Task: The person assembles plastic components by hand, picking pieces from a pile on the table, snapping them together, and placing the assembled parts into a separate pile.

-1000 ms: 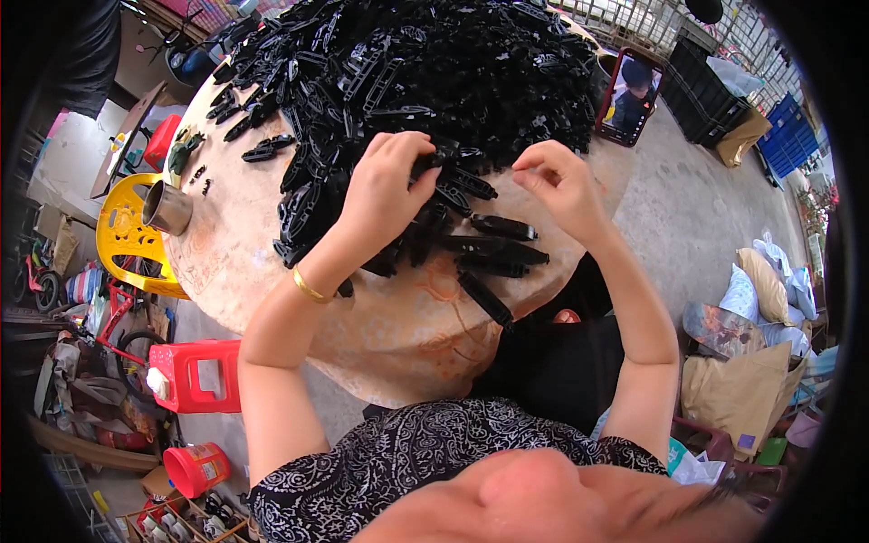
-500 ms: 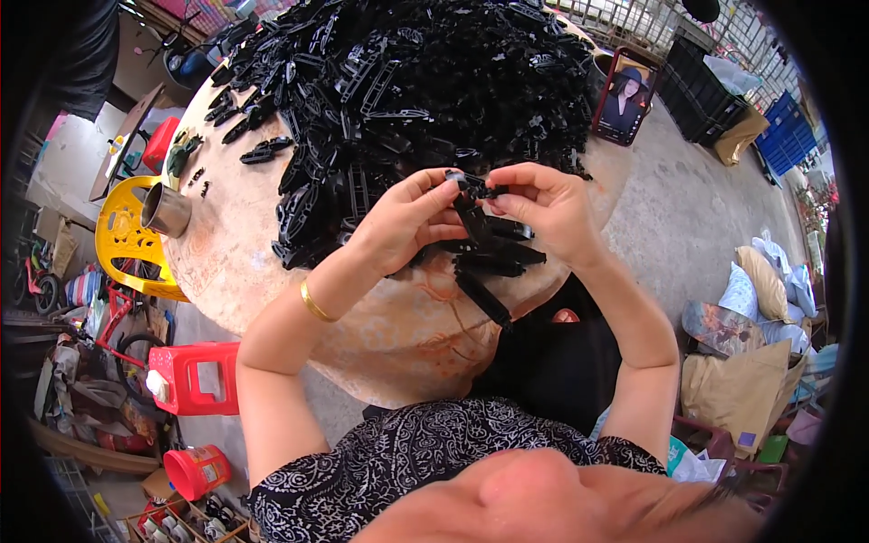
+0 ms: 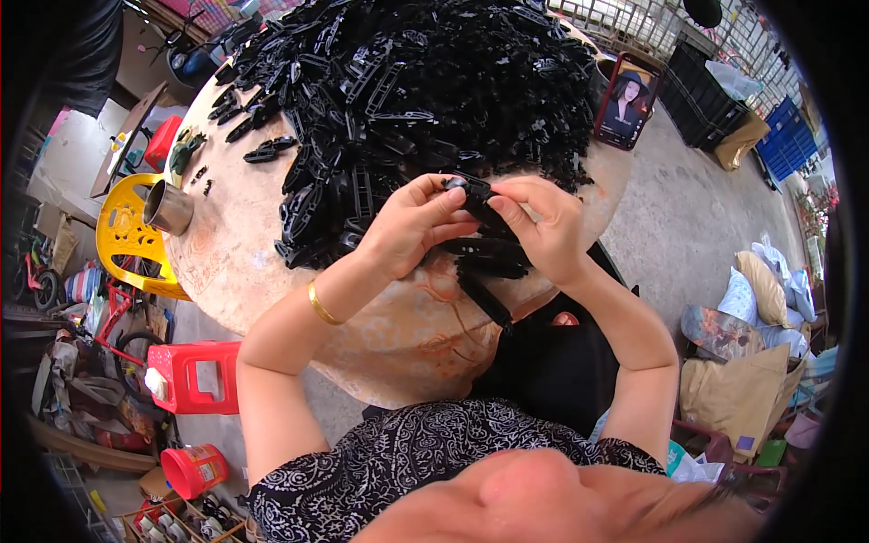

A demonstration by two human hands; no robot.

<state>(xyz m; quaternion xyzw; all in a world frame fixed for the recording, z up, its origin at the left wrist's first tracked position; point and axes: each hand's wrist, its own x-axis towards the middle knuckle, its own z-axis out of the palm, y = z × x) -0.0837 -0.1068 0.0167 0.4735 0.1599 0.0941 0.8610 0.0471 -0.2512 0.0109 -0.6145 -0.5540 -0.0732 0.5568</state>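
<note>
My left hand point(image 3: 412, 222) pinches one end of a long black plastic piece point(image 3: 476, 194) between thumb and fingers. On the other end, the thumb and fingers of my right hand point(image 3: 549, 226) are closed. The piece is held above the near side of a round table point(image 3: 362, 348), and my fingers partly cover it. Below my hands, several long black pieces point(image 3: 484, 297) lie close together near the table edge. Just beyond rises a large pile of black plastic pieces point(image 3: 444, 100), many of them narrow, with slotted or looped frames.
A phone point(image 3: 625, 101) stands upright at the table's far right. At the left edge are a metal cup point(image 3: 168, 209) and a yellow chair point(image 3: 122, 231). A red stool point(image 3: 201, 380) and red bucket point(image 3: 195, 471) stand lower left; crates point(image 3: 701, 95) and bags stand right.
My right fingers have drawn closer to my left and now press on the piece's end. The long piece has turned to lie more level between my hands. The picture on the phone has changed slightly.
</note>
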